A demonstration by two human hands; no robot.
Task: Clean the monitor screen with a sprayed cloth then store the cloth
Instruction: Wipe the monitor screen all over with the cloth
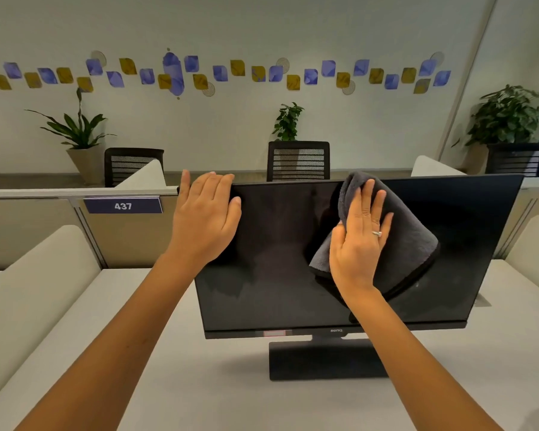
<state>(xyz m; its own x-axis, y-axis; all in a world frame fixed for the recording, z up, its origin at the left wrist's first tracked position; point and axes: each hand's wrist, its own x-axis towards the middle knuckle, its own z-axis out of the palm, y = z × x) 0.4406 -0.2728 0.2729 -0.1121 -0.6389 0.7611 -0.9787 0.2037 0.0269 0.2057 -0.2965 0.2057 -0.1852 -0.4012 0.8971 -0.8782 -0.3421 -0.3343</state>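
A dark BenQ monitor (293,259) stands at the centre right of the frame on a pale desk (199,368), its flat stand base (321,359) resting on the desk surface below the lower bezel. The screen's upper edge runs from the centre of the frame toward the upper right corner, level with the top of the grey partition (75,191) that crosses the left side and carries a blue plate reading 437 (123,206). Bare screen lies open between the two hands and to the right of the cloth, out to the right bezel. Bare desk lies open to the left of the monitor and in front of the stand.

The left hand (204,216) is laid over the monitor's upper left corner, fingers together and bent over the top edge, thumb apart on the outer side; whether it grips or merely steadies the panel cannot be told. The right hand (358,241) lies flat with fingers spread, palm pressing a grey microfibre cloth (411,244) against the upper middle of the screen. The cloth spreads out from under the palm toward the right and bunches above the fingertips near the top bezel. A ring (376,233) sits on one finger of the right hand.

Beyond the partition, three black mesh chairs (298,161) and potted plants (507,116) line the far wall.
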